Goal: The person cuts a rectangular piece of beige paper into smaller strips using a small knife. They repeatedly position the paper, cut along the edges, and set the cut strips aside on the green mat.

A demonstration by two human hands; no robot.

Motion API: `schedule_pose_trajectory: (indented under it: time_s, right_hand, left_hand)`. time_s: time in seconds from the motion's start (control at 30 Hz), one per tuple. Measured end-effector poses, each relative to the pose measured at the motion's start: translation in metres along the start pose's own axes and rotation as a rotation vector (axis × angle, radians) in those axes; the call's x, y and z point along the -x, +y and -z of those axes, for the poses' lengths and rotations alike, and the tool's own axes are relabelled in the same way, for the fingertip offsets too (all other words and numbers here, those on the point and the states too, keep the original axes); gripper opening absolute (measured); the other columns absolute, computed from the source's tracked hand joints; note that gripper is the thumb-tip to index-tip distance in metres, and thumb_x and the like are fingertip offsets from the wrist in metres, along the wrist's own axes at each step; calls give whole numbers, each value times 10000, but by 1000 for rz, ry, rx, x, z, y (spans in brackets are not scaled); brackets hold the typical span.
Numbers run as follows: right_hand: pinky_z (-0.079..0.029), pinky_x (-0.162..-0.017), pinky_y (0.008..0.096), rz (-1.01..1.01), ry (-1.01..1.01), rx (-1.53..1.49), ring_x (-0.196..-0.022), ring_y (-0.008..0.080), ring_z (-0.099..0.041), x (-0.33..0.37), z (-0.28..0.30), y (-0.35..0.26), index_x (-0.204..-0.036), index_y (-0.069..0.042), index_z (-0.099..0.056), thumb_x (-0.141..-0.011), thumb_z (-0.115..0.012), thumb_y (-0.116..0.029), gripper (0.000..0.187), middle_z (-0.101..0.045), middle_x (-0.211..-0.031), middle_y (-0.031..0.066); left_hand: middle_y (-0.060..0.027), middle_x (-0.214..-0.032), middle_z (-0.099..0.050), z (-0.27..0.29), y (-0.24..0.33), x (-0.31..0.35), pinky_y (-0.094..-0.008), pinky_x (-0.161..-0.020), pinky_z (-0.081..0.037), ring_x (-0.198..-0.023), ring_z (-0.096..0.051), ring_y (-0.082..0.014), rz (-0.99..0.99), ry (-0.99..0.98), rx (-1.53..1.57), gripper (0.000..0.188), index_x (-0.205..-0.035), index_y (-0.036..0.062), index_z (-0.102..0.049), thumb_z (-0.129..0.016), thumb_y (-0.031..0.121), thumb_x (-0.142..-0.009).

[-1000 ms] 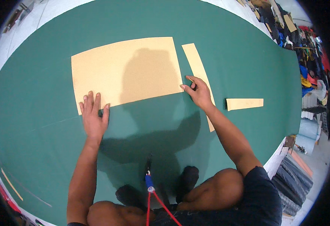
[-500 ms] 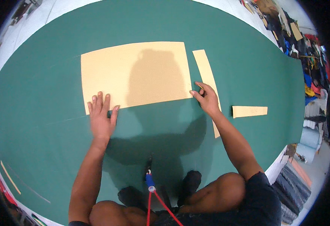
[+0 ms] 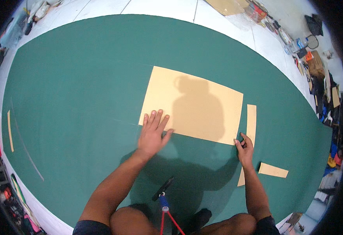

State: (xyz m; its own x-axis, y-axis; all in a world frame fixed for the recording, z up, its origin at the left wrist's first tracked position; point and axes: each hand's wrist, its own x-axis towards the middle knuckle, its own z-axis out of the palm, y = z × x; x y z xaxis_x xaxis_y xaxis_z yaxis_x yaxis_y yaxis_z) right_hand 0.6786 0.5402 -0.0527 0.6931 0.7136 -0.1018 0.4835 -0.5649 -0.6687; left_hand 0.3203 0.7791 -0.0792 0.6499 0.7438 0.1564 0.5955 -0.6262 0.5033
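A rectangular tan sheet (image 3: 161,94), like card or board, lies flat on a large dark green sheet. My left hand (image 3: 152,133) rests open on its near left corner, fingers spread and thumb over the near edge. At the near right corner is my right hand (image 3: 245,149), its thumb tip by the edge and its fingers curled in. Something small seems pinched there, too small to make out. A long tan strip (image 3: 251,117) lies beside the sheet, partly hidden under my right hand and wrist. Farther right lies a short tan piece (image 3: 273,170).
The green sheet (image 3: 81,78) covers much of the white tiled floor (image 3: 140,7). A thin tan strip (image 3: 10,131) lies at its far left, near a faint curved line. A red cord (image 3: 162,223) hangs before me with a dark tip. Assorted clutter (image 3: 316,62) lines the right side.
The view has turned and shifted, so the sheet and strips appear farther right and rotated. Both hands keep to the same two near corners.
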Motion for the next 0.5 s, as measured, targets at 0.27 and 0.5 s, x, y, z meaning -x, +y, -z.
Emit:
schedule_pose_trajectory:
  time_s: [0.27,0.5]
  right_hand:
    - [-414,-644,232,-34,-28,-69,-724,76,-445,-4,0,17,-1314,-2,-659,-877,-833,-168,498,-489,-855,-25]
    - [-377,-609,212,-27,-43,-137,-688,48,-423,-4,-1,21,-1330,-3,-645,-916,-806,-167,474,-467,-821,-52]
  left_hand:
    - [-217,-1562,-447,0,1,2,-592,-1234,-233,-1466,-392,-439,22,-7,33,560,-1433,90,-580,-666,400,-974]
    - [-211,-1546,-460,6,4,-2,-586,-1241,-226,-1472,-381,-430,35,11,73,546,-1417,84,-591,-688,371,-963]
